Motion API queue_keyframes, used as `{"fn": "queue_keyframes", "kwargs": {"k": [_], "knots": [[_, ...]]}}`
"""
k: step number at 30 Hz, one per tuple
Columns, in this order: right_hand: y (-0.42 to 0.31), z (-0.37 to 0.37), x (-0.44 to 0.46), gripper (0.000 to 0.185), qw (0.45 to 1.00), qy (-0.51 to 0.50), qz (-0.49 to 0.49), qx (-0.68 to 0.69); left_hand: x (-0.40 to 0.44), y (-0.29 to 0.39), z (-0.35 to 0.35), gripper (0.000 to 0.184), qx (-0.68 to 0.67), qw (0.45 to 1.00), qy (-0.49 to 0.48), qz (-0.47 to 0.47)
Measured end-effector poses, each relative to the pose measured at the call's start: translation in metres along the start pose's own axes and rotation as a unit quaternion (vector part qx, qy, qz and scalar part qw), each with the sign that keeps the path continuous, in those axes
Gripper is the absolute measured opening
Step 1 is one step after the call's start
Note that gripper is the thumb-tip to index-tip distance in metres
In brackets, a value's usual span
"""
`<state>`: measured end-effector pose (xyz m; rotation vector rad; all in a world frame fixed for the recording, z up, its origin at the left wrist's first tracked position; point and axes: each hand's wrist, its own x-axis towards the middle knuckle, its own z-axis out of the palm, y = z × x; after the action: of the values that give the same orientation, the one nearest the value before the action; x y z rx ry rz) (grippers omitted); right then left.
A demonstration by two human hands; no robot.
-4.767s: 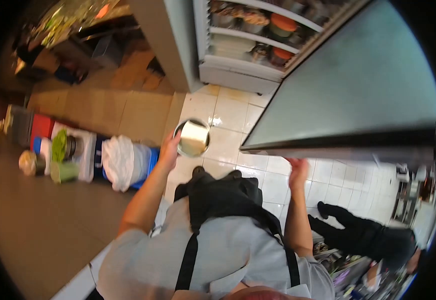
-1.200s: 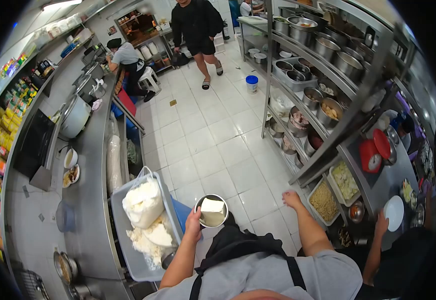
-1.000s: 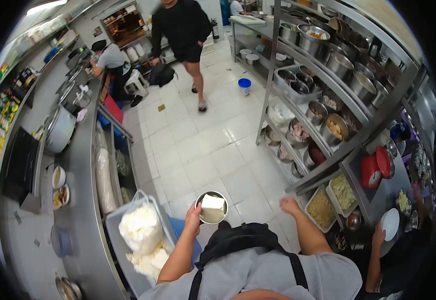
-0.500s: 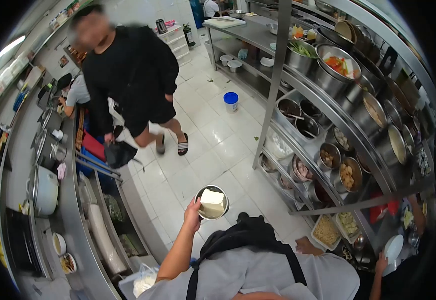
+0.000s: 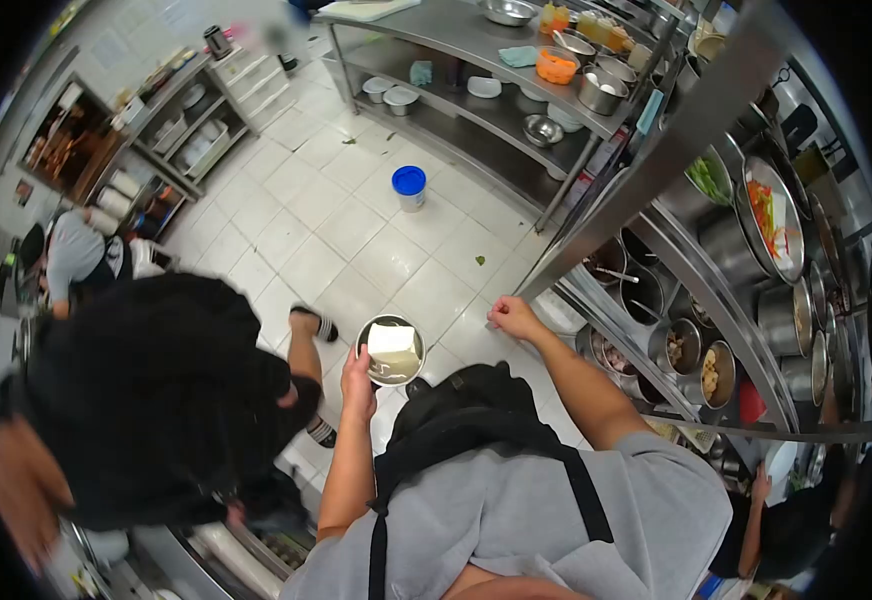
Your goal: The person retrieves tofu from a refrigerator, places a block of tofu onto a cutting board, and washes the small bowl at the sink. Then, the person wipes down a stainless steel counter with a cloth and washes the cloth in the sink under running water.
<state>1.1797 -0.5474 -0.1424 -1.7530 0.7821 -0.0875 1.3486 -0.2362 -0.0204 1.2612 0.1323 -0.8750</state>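
You hold a bowl point(image 5: 402, 374), mouth up.
Your left hand point(image 5: 358, 380) grips its rim; the pale block point(image 5: 393, 343) lies crosswise; your right hand point(image 5: 516, 317), loosely curled, is empty.

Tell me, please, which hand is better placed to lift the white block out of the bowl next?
Probably the right hand: it looks empty and is close by, while the left hand holds the bowl with the white block inside.

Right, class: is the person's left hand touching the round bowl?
Touching: the head view shows the left hand gripping the round bowl at its rim.
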Motion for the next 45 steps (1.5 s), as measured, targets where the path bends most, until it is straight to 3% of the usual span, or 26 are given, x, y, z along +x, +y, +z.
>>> {"fn": "queue_keyframes", "kwargs": {"k": [3,9,13,15,17,21,25,27,29,34,36,37,38,39,40,41,42,43,45], "knots": [[-0.016,-0.001,0.011,0.015,0.997,0.028,0.044,0.063,0.060,0.034,0.007,0.041,0.003,0.999,-0.054,0.006],[-0.030,0.000,0.088,0.018,0.981,0.112,0.092,0.126,0.170,0.098,0.038,0.043,0.043,0.998,-0.049,-0.026],[-0.035,-0.001,0.186,0.022,0.976,0.134,0.117,0.124,0.223,0.141,0.050,0.044,0.044,0.998,-0.040,-0.032],[-0.040,-0.007,0.238,0.022,0.967,0.165,0.174,0.085,0.251,0.158,0.049,0.045,0.038,0.998,-0.046,-0.023],[-0.048,-0.013,0.275,0.023,0.970,0.163,0.160,0.086,0.270,0.181,0.051,0.044,0.045,0.998,-0.036,-0.025],[-0.041,-0.039,0.326,0.022,0.984,0.149,0.074,-0.064,0.314,0.212,0.060,0.045,0.051,0.998,-0.005,-0.034],[-0.031,-0.088,0.354,0.037,0.948,0.080,0.253,-0.178,0.379,0.237,0.058,0.046,0.068,0.997,-0.025,-0.028],[0.032,-0.092,0.363,0.040,0.907,0.156,0.255,-0.298,0.413,0.251,0.066,0.046,0.059,0.997,-0.050,-0.020],[0.013,-0.102,0.350,0.033,0.912,0.216,0.273,-0.216,0.449,0.270,0.079,0.046,0.079,0.995,-0.050,-0.022],[0.003,-0.132,0.382,0.029,0.881,0.270,0.341,-0.184,0.527,0.317,0.123,0.042,0.110,0.991,-0.077,-0.027],[-0.019,-0.154,0.405,0.029,0.861,0.298,0.355,-0.213,0.559,0.330,0.137,0.039,0.091,0.984,-0.151,-0.007],[0.009,-0.165,0.422,0.029,0.863,0.307,0.337,-0.219,0.577,0.334,0.143,0.038,0.107,0.978,-0.177,-0.021],[0.034,-0.175,0.444,0.027,0.866,0.367,0.275,-0.198,0.598,0.331,0.145,0.038,0.115,0.980,-0.163,-0.006],[0.023,-0.192,0.462,0.026,0.877,0.321,0.279,-0.225,0.616,0.326,0.151,0.039,0.116,0.987,-0.115,0.003],[0.085,-0.204,0.493,0.029,0.874,0.391,0.208,-0.200,0.621,0.334,0.167,0.042,0.134,0.983,-0.121,-0.020],[0.116,-0.217,0.524,0.036,0.863,0.364,0.274,-0.217,0.627,0.341,0.181,0.047,0.158,0.980,-0.118,-0.025],[0.041,-0.238,0.528,0.041,0.844,0.379,0.280,-0.257,0.616,0.361,0.212,0.051,0.150,0.980,-0.126,-0.033],[0.080,-0.255,0.553,0.041,0.827,0.413,0.209,-0.318,0.620,0.367,0.225,0.051,0.136,0.983,-0.111,-0.051],[0.051,-0.279,0.569,0.039,0.850,0.339,0.314,-0.251,0.616,0.379,0.252,0.044,0.103,0.983,-0.086,-0.128]]}}
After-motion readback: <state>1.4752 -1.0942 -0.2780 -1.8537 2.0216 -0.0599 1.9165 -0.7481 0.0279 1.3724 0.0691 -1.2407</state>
